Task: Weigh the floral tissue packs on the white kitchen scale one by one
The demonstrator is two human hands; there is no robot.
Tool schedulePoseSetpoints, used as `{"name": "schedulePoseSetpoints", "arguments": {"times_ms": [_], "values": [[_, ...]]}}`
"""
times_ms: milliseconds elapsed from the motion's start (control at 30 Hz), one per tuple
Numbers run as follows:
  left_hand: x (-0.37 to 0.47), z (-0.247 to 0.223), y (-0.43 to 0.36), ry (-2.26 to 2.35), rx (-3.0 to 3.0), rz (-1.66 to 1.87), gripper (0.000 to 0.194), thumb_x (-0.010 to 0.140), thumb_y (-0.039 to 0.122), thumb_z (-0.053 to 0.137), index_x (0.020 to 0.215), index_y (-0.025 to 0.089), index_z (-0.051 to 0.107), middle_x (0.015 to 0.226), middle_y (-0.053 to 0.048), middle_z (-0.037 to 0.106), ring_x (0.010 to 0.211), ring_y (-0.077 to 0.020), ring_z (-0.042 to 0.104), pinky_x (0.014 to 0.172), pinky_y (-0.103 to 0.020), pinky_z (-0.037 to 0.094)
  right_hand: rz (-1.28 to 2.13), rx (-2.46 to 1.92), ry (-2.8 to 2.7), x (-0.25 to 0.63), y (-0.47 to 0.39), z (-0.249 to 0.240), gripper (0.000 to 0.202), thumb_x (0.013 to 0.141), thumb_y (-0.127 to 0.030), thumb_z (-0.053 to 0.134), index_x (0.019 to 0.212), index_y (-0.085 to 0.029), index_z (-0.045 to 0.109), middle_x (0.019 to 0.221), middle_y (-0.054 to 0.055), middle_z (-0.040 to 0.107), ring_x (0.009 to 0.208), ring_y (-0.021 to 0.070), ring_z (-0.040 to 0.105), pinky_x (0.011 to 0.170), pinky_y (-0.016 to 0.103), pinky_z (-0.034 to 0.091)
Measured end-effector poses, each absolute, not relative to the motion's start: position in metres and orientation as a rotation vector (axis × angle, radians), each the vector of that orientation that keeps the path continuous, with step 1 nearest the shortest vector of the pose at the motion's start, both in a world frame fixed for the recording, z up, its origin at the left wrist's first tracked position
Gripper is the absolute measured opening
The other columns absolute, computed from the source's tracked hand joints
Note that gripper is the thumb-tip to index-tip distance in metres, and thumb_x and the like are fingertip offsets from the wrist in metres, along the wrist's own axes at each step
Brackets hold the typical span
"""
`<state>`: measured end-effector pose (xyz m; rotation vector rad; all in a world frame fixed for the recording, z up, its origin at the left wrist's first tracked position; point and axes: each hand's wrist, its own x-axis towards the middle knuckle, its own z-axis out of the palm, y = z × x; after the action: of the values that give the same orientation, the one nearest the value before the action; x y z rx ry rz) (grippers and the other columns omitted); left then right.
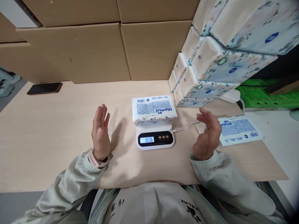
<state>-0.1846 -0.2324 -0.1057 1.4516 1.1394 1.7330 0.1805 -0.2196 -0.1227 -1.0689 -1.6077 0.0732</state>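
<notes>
A pack of tissues (154, 107) with blue print lies on a small white digital scale (155, 143), whose lit display reads 103.6. My left hand (101, 133) is raised to the left of the scale, palm turned inward, fingers stretched out and holding nothing. To the right of the scale my right hand (208, 134) is also up, fingers extended and apart from the thumb, with nothing in it. Just beyond that hand another tissue pack (240, 130) lies flat, its left end partly hidden. Neither hand touches the pack on the scale.
Stacked tissue packs (210, 67) rise at the back right. Brown cardboard boxes (98, 53) wall off the back of the table (58, 137). A phone (44, 88) lies at the far left. A white cable (187, 127) runs right from the scale. A green crate (271, 95) stands at right.
</notes>
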Motion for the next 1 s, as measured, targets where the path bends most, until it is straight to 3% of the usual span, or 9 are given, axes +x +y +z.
{"name": "schedulePoseSetpoints", "arguments": {"times_ms": [100, 367, 633, 800, 900, 1000], "values": [[-0.183, -0.105, -0.233, 1.156, 1.428, 1.744, 0.058, 0.100, 0.065, 0.058, 0.153, 0.041, 0.059, 0.169, -0.001, 0.045, 0.164, -0.0327, 0.033, 0.136, -0.058, 0.025, 0.042, -1.026, -1.636, 0.179, -0.219, -0.121, 0.064, 0.102, -0.053, 0.043, 0.164, -0.037, 0.040, 0.152, 0.007, 0.062, 0.120, 0.0336, 0.068, 0.096, 0.059, 0.061], [-0.176, -0.098, -0.236, 1.243, 1.370, 1.720, 0.069, 0.094, 0.073, 0.059, 0.153, 0.036, 0.058, 0.169, -0.006, 0.045, 0.164, -0.0355, 0.032, 0.136, -0.058, 0.027, 0.073, -1.055, -1.645, 0.176, -0.221, -0.118, 0.061, 0.104, -0.056, 0.038, 0.162, -0.037, 0.043, 0.151, 0.009, 0.063, 0.124, 0.0351, 0.067, 0.097, 0.060, 0.061], [-0.173, -0.098, -0.238, 1.184, 1.424, 1.703, 0.062, 0.100, 0.067, 0.056, 0.154, 0.038, 0.060, 0.168, -0.003, 0.048, 0.161, -0.0325, 0.039, 0.132, -0.054, 0.036, 0.108, -1.031, -1.701, 0.173, -0.220, -0.112, 0.059, 0.105, -0.051, 0.040, 0.162, -0.034, 0.046, 0.152, 0.007, 0.063, 0.132, 0.0356, 0.063, 0.104, 0.062, 0.056], [-0.173, -0.099, -0.241, 1.143, 1.414, 1.695, 0.059, 0.100, 0.064, 0.059, 0.153, 0.037, 0.060, 0.167, -0.004, 0.049, 0.161, -0.0336, 0.038, 0.133, -0.057, 0.034, 0.112, -1.039, -1.740, 0.174, -0.225, -0.107, 0.058, 0.106, -0.053, 0.038, 0.160, -0.033, 0.050, 0.151, 0.007, 0.065, 0.134, 0.0344, 0.063, 0.110, 0.061, 0.053], [-0.170, -0.098, -0.241, 1.127, 1.379, 1.631, 0.062, 0.099, 0.065, 0.060, 0.154, 0.037, 0.059, 0.171, -0.003, 0.044, 0.164, -0.0332, 0.032, 0.136, -0.057, 0.028, 0.293, -1.062, -1.718, 0.170, -0.223, -0.106, 0.057, 0.107, -0.052, 0.038, 0.160, -0.034, 0.049, 0.155, 0.005, 0.063, 0.142, 0.0320, 0.059, 0.117, 0.061, 0.050], [-0.158, -0.090, -0.235, 1.059, 1.302, 1.472, 0.061, 0.101, 0.065, 0.057, 0.155, 0.037, 0.058, 0.175, 0.001, 0.035, 0.168, -0.0298, 0.022, 0.140, -0.055, 0.019, 0.705, -1.097, -1.643, 0.157, -0.217, -0.101, 0.057, 0.109, -0.051, 0.038, 0.165, -0.038, 0.039, 0.169, 0.001, 0.049, 0.157, 0.0270, 0.047, 0.130, 0.058, 0.040]]}}
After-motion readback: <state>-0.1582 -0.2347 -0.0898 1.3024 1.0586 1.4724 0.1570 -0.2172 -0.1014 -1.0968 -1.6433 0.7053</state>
